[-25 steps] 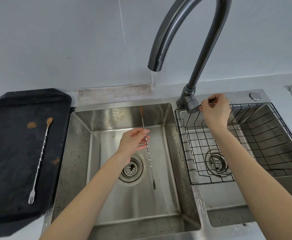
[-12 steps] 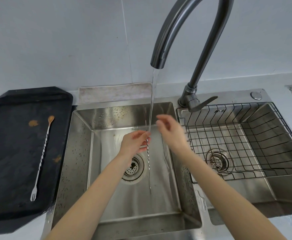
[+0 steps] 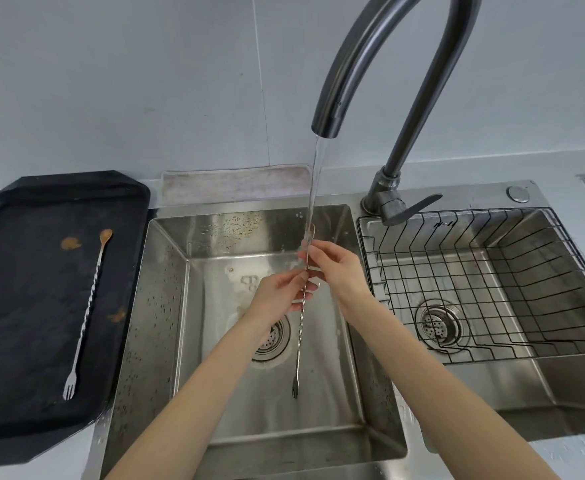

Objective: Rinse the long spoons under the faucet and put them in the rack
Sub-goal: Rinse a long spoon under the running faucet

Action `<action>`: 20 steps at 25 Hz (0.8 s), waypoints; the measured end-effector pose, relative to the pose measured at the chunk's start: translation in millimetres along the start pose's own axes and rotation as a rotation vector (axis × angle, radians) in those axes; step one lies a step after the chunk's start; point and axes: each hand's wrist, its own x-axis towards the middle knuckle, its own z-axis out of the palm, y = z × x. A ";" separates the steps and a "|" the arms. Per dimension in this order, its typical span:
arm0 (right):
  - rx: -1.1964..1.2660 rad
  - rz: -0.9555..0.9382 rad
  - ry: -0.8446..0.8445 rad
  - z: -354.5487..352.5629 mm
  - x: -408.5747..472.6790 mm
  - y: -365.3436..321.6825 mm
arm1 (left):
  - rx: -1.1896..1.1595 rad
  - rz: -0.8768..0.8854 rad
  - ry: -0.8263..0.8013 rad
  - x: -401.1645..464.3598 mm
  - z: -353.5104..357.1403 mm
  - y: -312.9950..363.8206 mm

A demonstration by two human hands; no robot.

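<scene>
- We pinch one long spoon (image 3: 299, 327) in both hands, left hand (image 3: 280, 292) and right hand (image 3: 336, 268), under the faucet (image 3: 381, 64) stream, frame centre.
- The second spoon (image 3: 88, 306) lies unrinsed on the black tray (image 3: 14, 341), left.
- The rack (image 3: 491, 282), right, holds nothing yet.

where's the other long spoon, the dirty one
In the head view it lies far left, on the black tray beside the left sink basin: the dirty spoon, bowl end toward the wall, fork end nearest the person.

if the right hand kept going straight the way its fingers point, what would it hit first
Probably the water stream and the spoon it already pinches; the right hand points up-left, toward the basin's back wall beyond, though depth is unclear.
</scene>
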 end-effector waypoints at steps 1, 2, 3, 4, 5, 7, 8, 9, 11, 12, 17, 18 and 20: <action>-0.002 -0.008 0.002 -1.7 -0.5 -0.7 | 0.004 0.001 -0.013 -0.6 0.9 0.0; -0.010 -0.018 0.004 -3.3 -0.6 -1.7 | 0.006 0.005 -0.027 -1.6 1.9 0.4; -0.016 -0.028 0.007 -4.6 -0.2 -3.0 | 0.007 0.010 -0.040 -2.5 2.6 0.9; -0.024 -0.037 0.008 -5.5 0.3 -4.6 | 0.007 0.013 -0.049 -3.0 3.1 1.5; -0.026 -0.048 0.001 -5.9 0.7 -6.5 | 0.005 0.014 -0.049 -3.1 3.5 2.0; -0.042 -0.072 -0.026 -4.9 1.5 -10.8 | -0.014 0.012 -0.036 -2.7 3.4 2.6; -0.060 -0.087 -0.040 -3.6 1.6 -13.1 | -0.030 0.009 -0.029 -2.3 2.9 2.7; -0.076 -0.103 -0.052 -1.9 2.1 -14.9 | -0.046 0.004 -0.024 -2.1 2.2 3.1; -0.084 -0.140 -0.073 0.8 2.7 -19.2 | -0.054 -0.005 -0.016 -0.9 0.4 2.9; -0.084 -0.157 -0.076 1.4 3.5 -21.4 | -0.047 -0.005 -0.012 -0.3 -0.8 2.7; -0.196 -0.216 -0.018 1.7 5.2 -26.9 | -0.029 0.080 0.030 1.3 -3.2 11.8; -0.237 -0.226 0.002 2.4 4.4 -26.3 | -0.032 0.119 0.056 1.7 -2.0 15.5; -0.313 -0.246 0.041 3.0 2.5 -25.8 | -0.020 0.191 0.109 5.7 0.4 21.5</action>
